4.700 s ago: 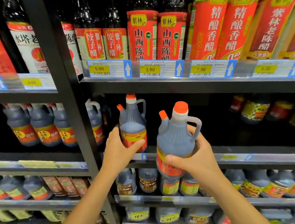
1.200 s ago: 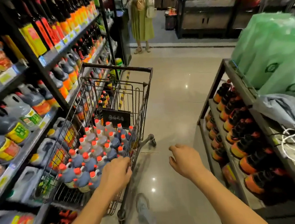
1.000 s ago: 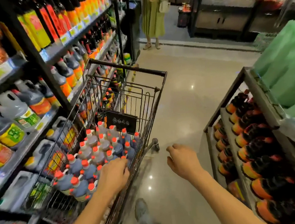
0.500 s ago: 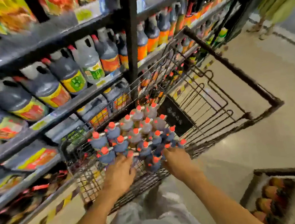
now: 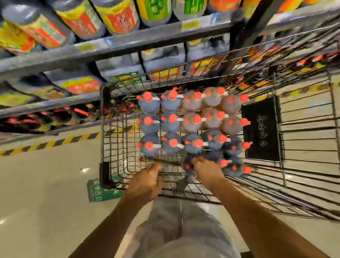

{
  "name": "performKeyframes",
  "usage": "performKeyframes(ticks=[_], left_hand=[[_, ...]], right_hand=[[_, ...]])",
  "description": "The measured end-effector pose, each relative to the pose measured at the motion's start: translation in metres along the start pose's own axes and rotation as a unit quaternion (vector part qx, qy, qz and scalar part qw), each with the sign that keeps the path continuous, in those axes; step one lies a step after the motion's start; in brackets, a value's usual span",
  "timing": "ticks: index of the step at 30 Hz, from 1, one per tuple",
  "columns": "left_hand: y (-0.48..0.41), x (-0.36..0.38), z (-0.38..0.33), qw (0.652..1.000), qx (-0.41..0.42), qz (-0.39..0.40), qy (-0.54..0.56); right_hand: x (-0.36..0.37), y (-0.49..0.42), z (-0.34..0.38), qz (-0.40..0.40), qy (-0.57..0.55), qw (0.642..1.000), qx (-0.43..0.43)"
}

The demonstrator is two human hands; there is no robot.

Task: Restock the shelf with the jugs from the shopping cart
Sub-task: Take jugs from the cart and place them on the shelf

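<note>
Swung round to straight above the shopping cart (image 5: 105,105), mid-pickup: right hand (image 5: 207,171) on a near-row jug (image 5: 188,161) inside, grip too blurred to tell, left hand (image 5: 146,181) loosely curled, empty beside it; next, firm holds, then lifting to the shelf (image 5: 117,45).

Orange-capped dark jugs (image 5: 151,145), black wire cart (image 5: 308,138)

1. Both hands are off the shelf (image 5: 117,45) now, and the two jugs they held up there are gone from them.
2. The view swings down from the aisle, straight over the shopping cart (image 5: 105,123).
3. The left hand (image 5: 146,181) slides off the caps to the wire floor beside the jugs (image 5: 172,143), fingers out.
4. The right hand (image 5: 208,170) pushes deeper, its fingers over a dark jug (image 5: 189,164) in the nearest row; the grip is blurred.
</note>
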State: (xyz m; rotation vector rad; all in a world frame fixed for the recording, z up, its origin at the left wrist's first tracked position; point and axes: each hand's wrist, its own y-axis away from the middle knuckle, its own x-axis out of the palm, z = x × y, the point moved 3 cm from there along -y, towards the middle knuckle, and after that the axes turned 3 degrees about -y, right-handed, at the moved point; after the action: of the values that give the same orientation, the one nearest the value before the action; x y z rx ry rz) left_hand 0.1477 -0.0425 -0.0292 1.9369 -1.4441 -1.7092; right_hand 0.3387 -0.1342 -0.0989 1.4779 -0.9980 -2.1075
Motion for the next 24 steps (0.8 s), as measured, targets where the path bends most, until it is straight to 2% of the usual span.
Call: performKeyframes(ticks=[3, 7, 11, 14, 17, 19, 24], left_hand=[[0.004, 0.01, -0.002, 1.0, -0.012, -0.014, 0.016], [0.001, 0.013, -0.009, 0.993, -0.04, 0.042, 0.103], [-0.004, 0.013, -0.02, 0.972, -0.041, 0.035, 0.229], [-0.013, 0.007, -0.032, 0.934, -0.007, 0.037, 0.356], [-0.02, -0.013, -0.038, 0.905, -0.002, 0.051, 0.423], [-0.025, -0.024, -0.043, 0.902, 0.008, 0.057, 0.428], [-0.028, -0.031, -0.052, 0.875, 0.008, 0.061, 0.481]], right_hand=[[0.003, -0.004, -0.006, -0.009, -0.014, 1.0, -0.005], [-0.002, 0.0, -0.02, -0.081, -0.145, 0.986, -0.022], [-0.052, 0.013, -0.044, -0.149, -0.369, 0.915, -0.063], [-0.103, 0.027, -0.051, -0.136, -0.48, 0.865, -0.058], [-0.136, 0.037, -0.045, -0.103, -0.55, 0.822, -0.102], [-0.148, 0.038, -0.042, -0.093, -0.587, 0.795, -0.119], [-0.156, 0.025, -0.035, -0.104, -0.617, 0.774, -0.099]])
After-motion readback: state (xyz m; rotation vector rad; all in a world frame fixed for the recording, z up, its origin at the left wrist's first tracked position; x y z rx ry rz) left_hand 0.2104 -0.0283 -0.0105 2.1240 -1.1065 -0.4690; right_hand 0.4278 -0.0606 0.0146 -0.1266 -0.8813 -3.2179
